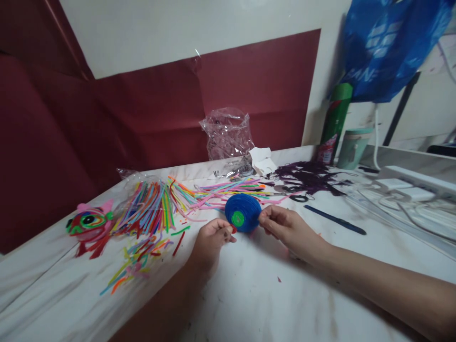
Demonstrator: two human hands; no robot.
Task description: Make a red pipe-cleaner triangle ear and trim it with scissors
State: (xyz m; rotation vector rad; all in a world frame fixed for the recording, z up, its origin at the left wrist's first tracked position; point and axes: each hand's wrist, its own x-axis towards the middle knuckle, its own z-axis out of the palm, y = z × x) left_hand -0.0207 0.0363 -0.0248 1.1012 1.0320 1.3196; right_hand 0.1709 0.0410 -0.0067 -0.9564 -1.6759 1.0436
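Observation:
A round blue coiled piece [245, 204] with a green centre stands above the table between my two hands. It looks wound from fuzzy craft stems, like pipe cleaners. My right hand [285, 230] is closed in a pinch at its right edge. At the lower left of the coil, my left hand [213, 235] is closed, with a small red bit [233, 229] showing at its fingertips. Whether the left fingers also touch the coil, I cannot tell. Left of my hands lie a heap of short cut stems [142, 256] and a fan of long coloured stems [149, 209].
A pink, red and green animal figure [90, 225] stands at the left. Behind are a clear plastic bag [228, 135], purple strands [308, 175] and scissors [298, 198]. A dark strip [335, 219], a cup [354, 149] and a power strip with chargers [420, 183] occupy the right.

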